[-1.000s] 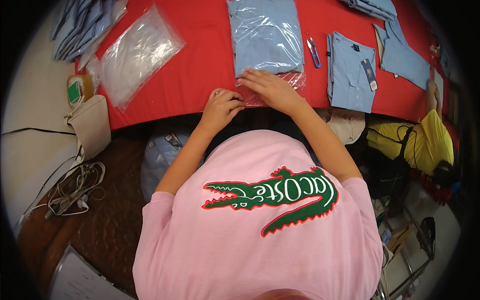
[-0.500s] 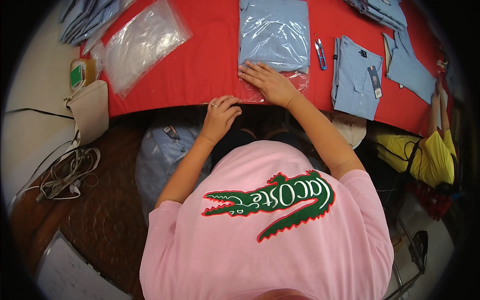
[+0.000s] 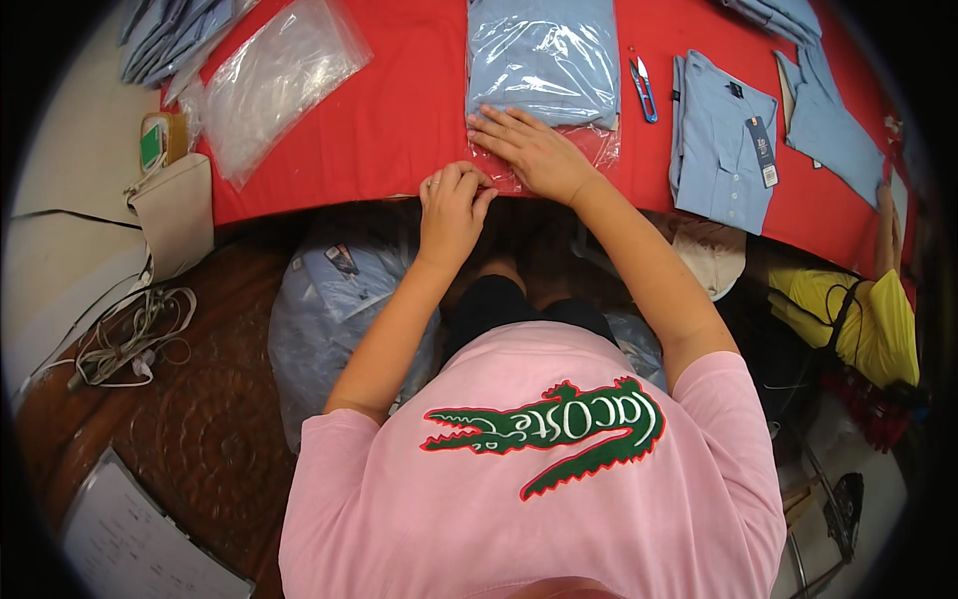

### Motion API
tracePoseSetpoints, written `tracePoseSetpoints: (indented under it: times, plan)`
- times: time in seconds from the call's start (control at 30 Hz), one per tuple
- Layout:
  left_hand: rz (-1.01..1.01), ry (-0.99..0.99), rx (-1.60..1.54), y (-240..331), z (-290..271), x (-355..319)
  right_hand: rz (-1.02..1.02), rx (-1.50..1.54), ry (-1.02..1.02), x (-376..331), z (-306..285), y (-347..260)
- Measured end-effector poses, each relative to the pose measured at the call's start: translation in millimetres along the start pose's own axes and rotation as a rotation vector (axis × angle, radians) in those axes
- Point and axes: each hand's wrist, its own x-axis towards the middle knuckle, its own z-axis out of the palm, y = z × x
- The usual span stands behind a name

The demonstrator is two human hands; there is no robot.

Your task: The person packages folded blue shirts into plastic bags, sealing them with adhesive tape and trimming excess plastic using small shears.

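We work over a broad red cloth-covered table (image 3: 399,130) that spreads ahead of both hands, its near edge running just under them. Below our hands, down on the patterned brown floor, sits a large clear plastic sack of folded blue garments (image 3: 339,309). Directly ahead of our right hand lies the folded light-blue shirt sealed in a clear plastic bag (image 3: 544,60), the bag's open flap reaching back toward us. Our right hand (image 3: 534,155) lies flat on that flap near the table's edge, fingers spread wide and pressing the plastic down, gripping nothing. Our left hand (image 3: 451,205) sits just beside it, at the table's near edge, fingers curled in and pinched at the corner of the flap; whether it truly holds the plastic between the fingertips we cannot tell. To the right of the right hand lies a second folded light-blue shirt with a hanging tag (image 3: 720,140), unbagged, and more blue shirts lie farther right. Far to the left of the left hand rests an empty clear plastic bag (image 3: 279,75), crumpled on the red cloth. Between the bagged shirt and the tagged shirt, just ahead and right of the right hand, lies a small pair of blue-handled thread snips (image 3: 644,92).
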Motion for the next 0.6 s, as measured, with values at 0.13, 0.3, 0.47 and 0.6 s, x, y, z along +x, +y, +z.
tracePoseSetpoints:
  times: [0.13, 0.3, 0.47, 0.6]
  plan:
    - [-0.08, -0.112, -0.047, 6.3, -6.5, 15.6, -0.023, -0.048, 0.03, -0.3, 2.3, 3.1]
    - [0.013, -0.2, 0.058, -2.9, -6.5, 12.3, 0.026, 0.003, 0.025, 0.6, 2.7, 0.3]
    - [0.068, -0.284, 0.107, 1.2, -12.8, 29.1, -0.023, 0.022, 0.081, 1.0, 4.5, 5.3]
    - [0.255, -0.243, 0.26, -0.5, -12.4, 25.7, -0.022, 0.006, 0.075, -0.5, 4.4, 4.3]
